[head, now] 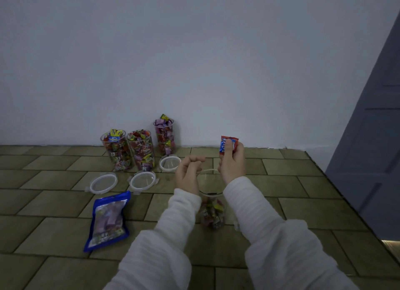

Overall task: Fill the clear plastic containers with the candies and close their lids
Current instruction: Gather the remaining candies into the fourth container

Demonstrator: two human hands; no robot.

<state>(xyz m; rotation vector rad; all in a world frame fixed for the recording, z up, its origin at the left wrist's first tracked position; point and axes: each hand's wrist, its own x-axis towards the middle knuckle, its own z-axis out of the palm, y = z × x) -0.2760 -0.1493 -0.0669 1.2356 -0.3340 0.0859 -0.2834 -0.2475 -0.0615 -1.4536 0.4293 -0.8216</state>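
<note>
Candies fill three clear jars [140, 150] by the wall, and their lids [142, 180] lie on the floor in front. The right hand [232, 162] pinches a red candy packet [227, 145] above an open jar [212, 205] with few candies inside. The left hand [187, 172] curls loosely, holding nothing. A blue candy bag [109, 220] lies nearby.
</note>
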